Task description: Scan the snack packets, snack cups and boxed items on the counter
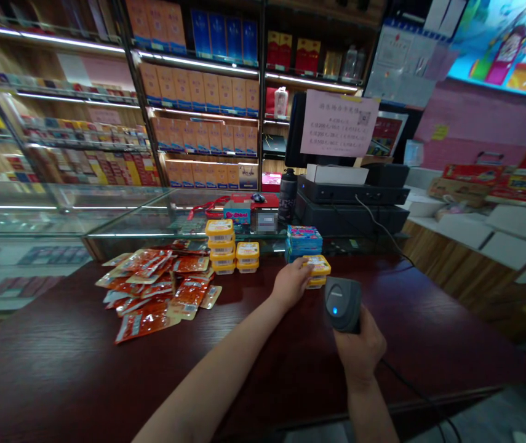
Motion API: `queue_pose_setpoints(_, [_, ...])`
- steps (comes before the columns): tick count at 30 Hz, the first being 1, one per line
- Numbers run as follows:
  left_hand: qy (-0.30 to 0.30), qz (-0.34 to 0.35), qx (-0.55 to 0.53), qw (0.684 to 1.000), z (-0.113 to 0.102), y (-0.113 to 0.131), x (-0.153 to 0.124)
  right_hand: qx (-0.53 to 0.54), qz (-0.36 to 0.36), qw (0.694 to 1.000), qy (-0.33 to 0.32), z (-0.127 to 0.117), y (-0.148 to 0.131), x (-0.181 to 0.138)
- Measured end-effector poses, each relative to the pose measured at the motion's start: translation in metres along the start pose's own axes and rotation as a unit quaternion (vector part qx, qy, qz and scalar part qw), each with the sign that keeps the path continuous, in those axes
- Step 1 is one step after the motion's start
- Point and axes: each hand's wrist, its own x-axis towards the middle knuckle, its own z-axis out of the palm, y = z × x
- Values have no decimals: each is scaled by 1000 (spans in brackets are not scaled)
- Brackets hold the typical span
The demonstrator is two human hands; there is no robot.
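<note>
My right hand [362, 347] is wrapped around the handle of a dark grey barcode scanner [343, 301] with a blue light lit on it. Ahead of the scanner, my left hand [293, 283] has its fingers closed on the left side of a yellow-lidded plastic tub [318, 264], which sits atop a short stack. Directly behind that stack is a pile of blue and pink boxes [304, 240]. More yellow tubs [221, 246] stand in two stacks to the left. A heap of orange-red foil packets [161, 286] lies farther left on the dark wooden counter [263, 381].
A glass display case [128, 231] borders the counter's far side. Behind the tubs stand a black bottle [287, 194] and a monitor with a paper notice [339, 123]. The scanner's black cable [410, 384] trails right. Boxes [470, 184] are piled at the right.
</note>
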Motion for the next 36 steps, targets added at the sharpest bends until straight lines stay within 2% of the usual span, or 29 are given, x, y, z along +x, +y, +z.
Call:
queue_pose_setpoints(4, [-36, 11, 33, 999, 3, 1, 9, 12, -1, 1000, -7, -1, -1, 1])
queue_pose_setpoints(8, [-30, 33, 50, 998, -7, -5, 4, 13, -14, 1000, -2, 0, 2, -1])
queue_pose_setpoints(13, [18, -26, 104, 994, -31, -26, -36, 11, -24, 999, -42, 0, 5, -5])
queue_pose_setpoints(16, [31, -74, 141, 987, -45, -43, -69, 15, -49, 992, -112, 0, -1, -4])
queue_pose_setpoints(19, [20, -126, 157, 979, -53, -56, -95, 20, -70, 972, -222, 0, -13, -2])
queue_pose_setpoints(23, [4, -195, 164, 967, -55, -63, -111, 73, -53, 937, -337, 1, -30, 0])
queue_pose_setpoints(27, [6, -229, 162, 960, -54, -64, -115, 251, -5, 890, -382, -2, -40, 2])
queue_pose_setpoints(29, [10, -229, 157, 961, -53, -64, -115, 302, 25, 867, -395, -7, -43, 4])
queue_pose_setpoints(33, [16, -237, 150, 960, -51, -63, -115, 299, 65, 842, -444, -17, -44, 10])
queue_pose_setpoints(36, [9, -237, 152, 960, -51, -63, -115, 275, 62, 836, -471, -23, -44, 13])
